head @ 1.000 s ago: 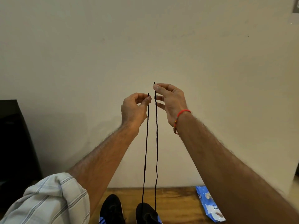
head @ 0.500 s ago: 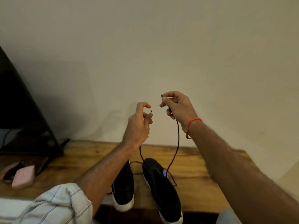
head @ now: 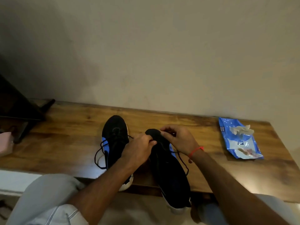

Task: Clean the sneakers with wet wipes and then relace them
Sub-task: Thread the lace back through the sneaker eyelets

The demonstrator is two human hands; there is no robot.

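Two black sneakers with blue panels and white soles lie on a wooden table [head: 211, 168], toes towards the wall. The left sneaker [head: 114, 138] is laced, and its black lace loops out to the left. My left hand [head: 139, 148] and my right hand [head: 177, 138] meet over the toe end of the right sneaker [head: 168, 172], fingers curled, each pinching the black lace [head: 182, 161] at the front eyelets. A length of that lace trails down the shoe's right side.
A blue wet wipes pack [head: 240, 140] with a crumpled used wipe [head: 241, 129] on it lies at the right of the table. A dark object [head: 17, 108] stands at the left, with a pink thing [head: 5, 143] beside it. The wall runs right behind the table.
Both hands came down from holding the two lace ends up high to the toe of the right sneaker. The view tilted down onto the table.
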